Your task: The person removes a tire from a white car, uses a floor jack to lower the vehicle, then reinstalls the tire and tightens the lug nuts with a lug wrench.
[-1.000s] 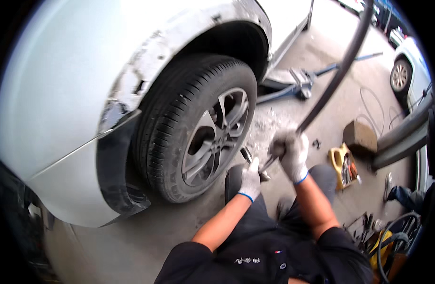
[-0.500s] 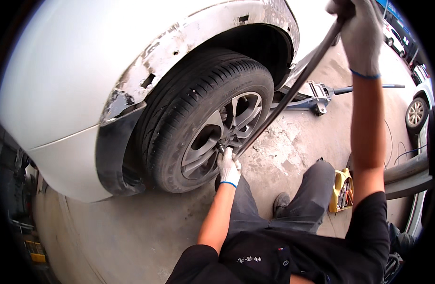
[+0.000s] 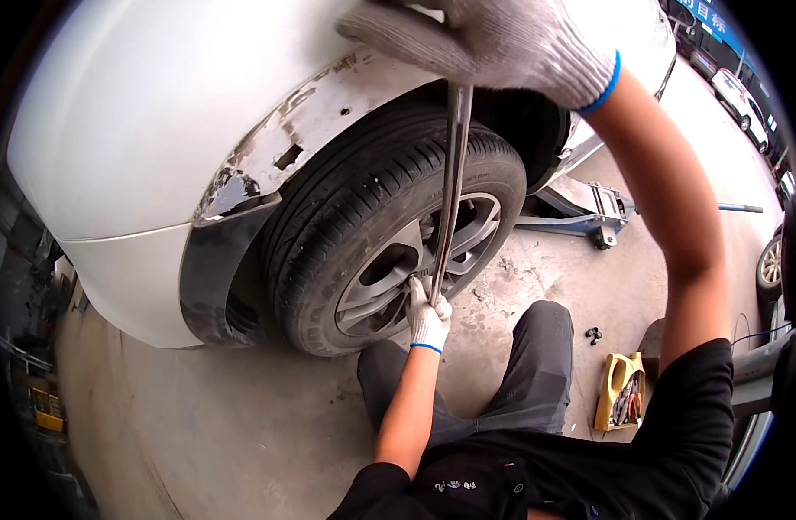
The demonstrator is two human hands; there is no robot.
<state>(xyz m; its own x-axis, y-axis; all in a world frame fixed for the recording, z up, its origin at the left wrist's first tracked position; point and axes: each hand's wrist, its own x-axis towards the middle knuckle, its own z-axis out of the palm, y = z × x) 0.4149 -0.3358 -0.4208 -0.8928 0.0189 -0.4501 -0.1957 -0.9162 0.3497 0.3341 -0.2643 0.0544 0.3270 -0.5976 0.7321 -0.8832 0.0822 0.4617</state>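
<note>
A long metal lug wrench (image 3: pixel 453 173) stands nearly upright in front of the car wheel (image 3: pixel 389 225), its lower end at the spokes near the hub. My left hand (image 3: pixel 429 322), in a white knit glove with a blue cuff, is closed around that lower end. The joint with the wheel is partly hidden by those fingers. At the top of the picture my right hand (image 3: pixel 511 43), gloved alike, is on the upper end of the wrench, bent over it. Some of its fingers are cut off by the picture's edge.
The white car's fender (image 3: pixel 242 165) has scraped, bare patches above the tire. Under the car's side stands a floor jack (image 3: pixel 588 217). Several small dark pieces (image 3: pixel 595 335) lie on the floor, near a cut-open yellow jug (image 3: pixel 619 390) of tools. Other cars (image 3: pixel 741 100) are parked behind.
My right hand has swung left with the upper end of the wrench, which went from leaning right to nearly upright. My left hand stays at the wheel. The view has shifted slightly.
</note>
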